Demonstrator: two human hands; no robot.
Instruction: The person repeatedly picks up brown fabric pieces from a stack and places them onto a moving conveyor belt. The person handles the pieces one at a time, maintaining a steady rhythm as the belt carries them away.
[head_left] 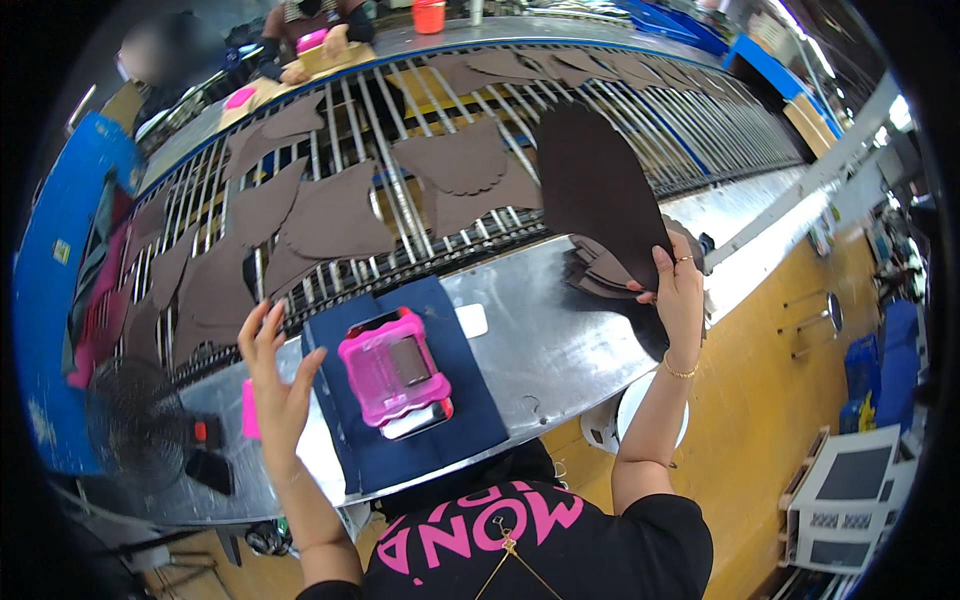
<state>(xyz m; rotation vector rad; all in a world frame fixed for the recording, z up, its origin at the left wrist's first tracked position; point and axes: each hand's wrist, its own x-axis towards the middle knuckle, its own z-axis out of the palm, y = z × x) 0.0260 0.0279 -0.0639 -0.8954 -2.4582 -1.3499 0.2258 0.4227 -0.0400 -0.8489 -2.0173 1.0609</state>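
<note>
My right hand is closed on the edge of a large dark brown cut piece with a rounded top, held upright above the right side of the metal table. Below it, a stack of smaller brown pieces lies close to my fingers; whether I also grip these I cannot tell. My left hand is raised with its fingers apart, holding nothing, at the left edge of a dark blue mat. On the mat lies a pink wavy-edged frame with a small brown rectangle inside it. A glossy, pale-edged object shows partly beneath the frame.
Brown cut pieces lie across a roller conveyor beyond the table. A small white card is beside the mat. A fan stands at left. Across the conveyor, another person's hands work near pink items.
</note>
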